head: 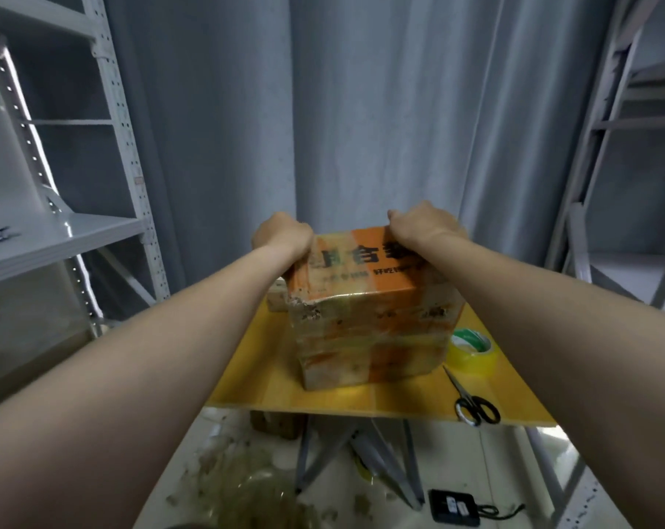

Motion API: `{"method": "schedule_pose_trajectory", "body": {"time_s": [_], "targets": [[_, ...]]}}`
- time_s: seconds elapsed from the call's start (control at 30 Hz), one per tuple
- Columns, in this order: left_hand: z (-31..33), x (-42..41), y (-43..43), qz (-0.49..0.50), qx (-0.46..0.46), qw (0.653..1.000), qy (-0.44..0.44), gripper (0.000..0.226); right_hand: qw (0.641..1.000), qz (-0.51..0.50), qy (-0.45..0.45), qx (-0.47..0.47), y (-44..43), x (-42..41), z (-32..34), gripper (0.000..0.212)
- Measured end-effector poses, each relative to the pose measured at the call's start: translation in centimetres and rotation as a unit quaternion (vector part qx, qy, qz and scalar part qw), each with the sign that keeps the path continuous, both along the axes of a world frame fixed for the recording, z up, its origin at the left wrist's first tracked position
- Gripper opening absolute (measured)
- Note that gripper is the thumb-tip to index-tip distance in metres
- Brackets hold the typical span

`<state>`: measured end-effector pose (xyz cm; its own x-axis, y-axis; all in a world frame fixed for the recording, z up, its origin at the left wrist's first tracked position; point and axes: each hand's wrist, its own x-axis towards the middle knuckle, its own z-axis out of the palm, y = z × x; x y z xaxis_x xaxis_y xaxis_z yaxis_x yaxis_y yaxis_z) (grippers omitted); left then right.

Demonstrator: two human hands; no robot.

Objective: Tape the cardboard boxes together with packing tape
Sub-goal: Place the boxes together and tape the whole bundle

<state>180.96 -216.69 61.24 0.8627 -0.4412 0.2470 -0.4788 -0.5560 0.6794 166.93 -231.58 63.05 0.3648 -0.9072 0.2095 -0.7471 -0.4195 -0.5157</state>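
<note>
An orange and tan cardboard box (369, 322), wrapped in glossy tape and printed with black characters, stands on a small yellow table (254, 376). A second tan box (276, 297) peeks out behind its left side. My left hand (281, 232) grips the box's top far-left edge. My right hand (424, 223) grips the top far-right edge. A roll of yellowish packing tape (472, 351) with a green core lies on the table right of the box. Black-handled scissors (472, 400) lie near the table's front right edge.
Grey curtains hang behind the table. White metal shelving (105, 154) stands on the left, with more shelving (605, 177) on the right. On the floor lie crumpled tape scraps (246, 486), a black device with a cable (455, 507) and another box (277, 423) under the table.
</note>
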Motion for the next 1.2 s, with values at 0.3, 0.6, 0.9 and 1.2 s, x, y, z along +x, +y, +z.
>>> {"method": "schedule_pose_trajectory", "body": {"time_s": [0.3, 0.6, 0.9, 1.2], "targets": [[-4.1, -4.4, 2.3, 0.026, -0.119, 0.992, 0.018, 0.024, 0.995, 0.0, -0.088, 0.051, 2.1, -4.9, -4.1, 0.055], [-9.4, -5.1, 3.8, -0.084, 0.151, 0.984, 0.028, 0.021, 0.966, 0.044, 0.253, 0.023, 6.3, -4.7, -7.8, 0.081], [-11.9, 0.2, 2.0, -0.065, 0.031, 0.997, -0.002, 0.025, 0.948, 0.254, 0.154, -0.111, 9.1, 2.1, -12.0, 0.063], [-12.0, 6.1, -4.7, -0.13, 0.091, 0.987, 0.039, 0.047, 0.942, 0.248, 0.196, -0.11, 5.4, 5.0, -13.7, 0.059]]}}
